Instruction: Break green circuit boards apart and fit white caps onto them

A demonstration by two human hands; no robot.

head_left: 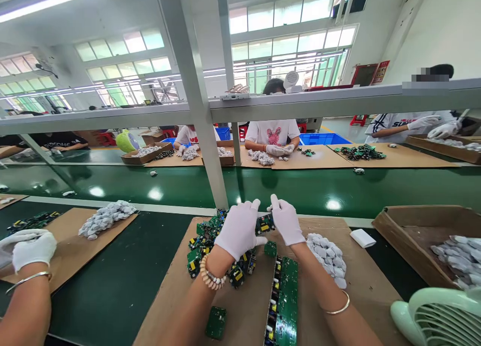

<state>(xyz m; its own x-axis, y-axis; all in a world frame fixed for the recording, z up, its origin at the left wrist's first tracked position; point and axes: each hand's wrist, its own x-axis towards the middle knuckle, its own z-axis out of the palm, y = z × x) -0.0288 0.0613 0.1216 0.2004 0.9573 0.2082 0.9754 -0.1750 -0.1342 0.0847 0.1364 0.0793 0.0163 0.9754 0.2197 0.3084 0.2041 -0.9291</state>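
A small circuit board (265, 224) with yellow and black parts is held up between my two white-gloved hands. My left hand (240, 228) grips its left side, fingers closed; my right hand (286, 220) pinches its right edge. Beneath and left of my left hand lies a pile of green boards (194, 261). A long green board strip (287, 296) rests on the cardboard sheet (248, 316) below my hands. One separate board (216, 322) lies face down at the lower left. Right of my right forearm is a heap of pale grey pieces (327, 256).
A cardboard box (409, 236) of grey pieces and a light green fan (439, 316) stand at the right. A folded white paper (363, 238) lies near. Beyond runs a green conveyor (300, 186). A co-worker's gloved hand (33, 248) is at the left; other people sit opposite.
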